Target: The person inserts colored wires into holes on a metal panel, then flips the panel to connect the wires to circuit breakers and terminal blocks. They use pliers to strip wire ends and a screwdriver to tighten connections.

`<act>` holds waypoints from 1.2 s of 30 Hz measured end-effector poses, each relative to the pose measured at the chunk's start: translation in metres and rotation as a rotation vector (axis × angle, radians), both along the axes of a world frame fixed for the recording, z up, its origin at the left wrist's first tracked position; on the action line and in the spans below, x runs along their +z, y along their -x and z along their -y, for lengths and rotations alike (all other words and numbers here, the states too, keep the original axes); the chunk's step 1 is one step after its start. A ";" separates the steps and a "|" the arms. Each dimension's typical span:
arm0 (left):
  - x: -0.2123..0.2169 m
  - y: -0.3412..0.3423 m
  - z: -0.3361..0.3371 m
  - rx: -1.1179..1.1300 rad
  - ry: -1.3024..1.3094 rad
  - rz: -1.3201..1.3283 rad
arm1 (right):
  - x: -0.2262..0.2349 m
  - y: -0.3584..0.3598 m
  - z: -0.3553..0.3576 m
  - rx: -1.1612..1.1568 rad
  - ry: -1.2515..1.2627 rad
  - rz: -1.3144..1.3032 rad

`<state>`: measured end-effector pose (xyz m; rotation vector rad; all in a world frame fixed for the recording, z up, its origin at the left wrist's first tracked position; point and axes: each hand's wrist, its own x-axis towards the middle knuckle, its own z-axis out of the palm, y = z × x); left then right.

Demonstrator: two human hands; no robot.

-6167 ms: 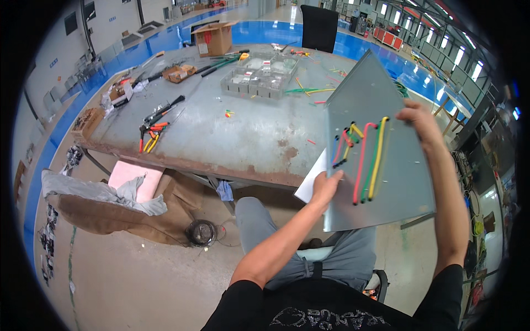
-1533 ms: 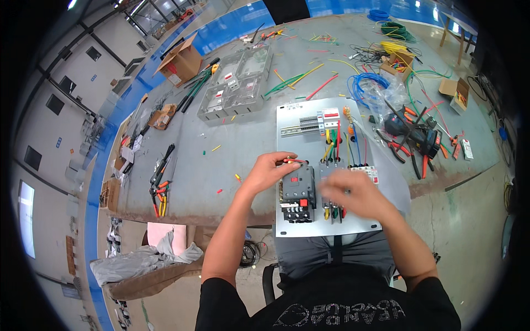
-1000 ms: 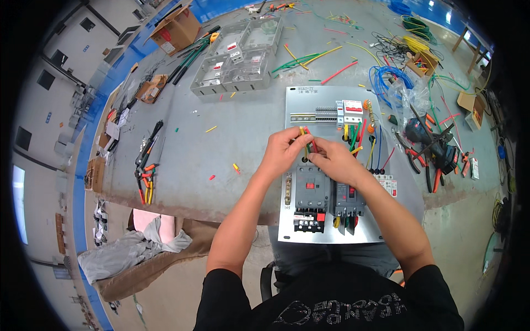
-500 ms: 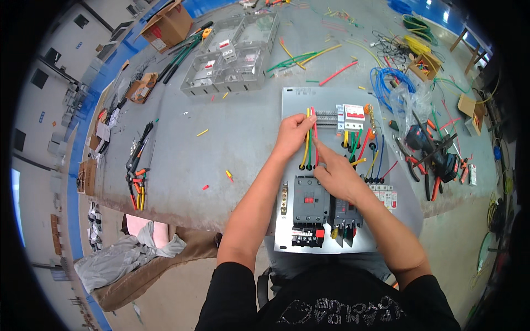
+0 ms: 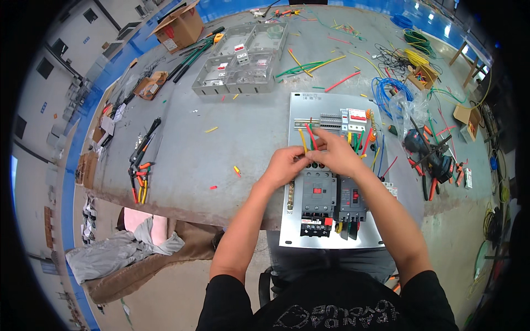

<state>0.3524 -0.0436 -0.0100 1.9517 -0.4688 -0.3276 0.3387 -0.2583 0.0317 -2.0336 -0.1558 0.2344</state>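
Where the yellow wire point(image 5: 303, 141) and red wire point(image 5: 312, 138) stick up from the metal plate point(image 5: 326, 103), just past the dark grey contactor point(image 5: 318, 194), the left hand point(image 5: 284, 165) and right hand point(image 5: 339, 155) meet, fingers close together; I can't tell what each pinches. The plate overlaps the table point(image 5: 182, 157).

Hands point(image 5: 286, 166): two, centre. Panel point(image 5: 365, 234): one, centre right. Contactor point(image 5: 318, 198): one, centre. Drill point(image 5: 421, 146): one, right. Green coil point(image 5: 417, 39): one, upper right.

Left grip point(image 5: 286, 165), right grip point(image 5: 335, 155) apparently touching wires point(image 5: 312, 139).
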 end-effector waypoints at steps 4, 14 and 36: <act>-0.017 0.000 -0.004 -0.019 -0.105 0.365 | 0.002 -0.034 -0.003 0.174 -0.109 -0.063; -0.018 -0.005 -0.002 0.008 -0.094 0.216 | 0.068 -0.094 -0.017 0.392 0.180 0.019; -0.025 -0.015 0.006 0.075 0.083 -0.014 | 0.086 -0.113 -0.011 0.335 0.291 -0.055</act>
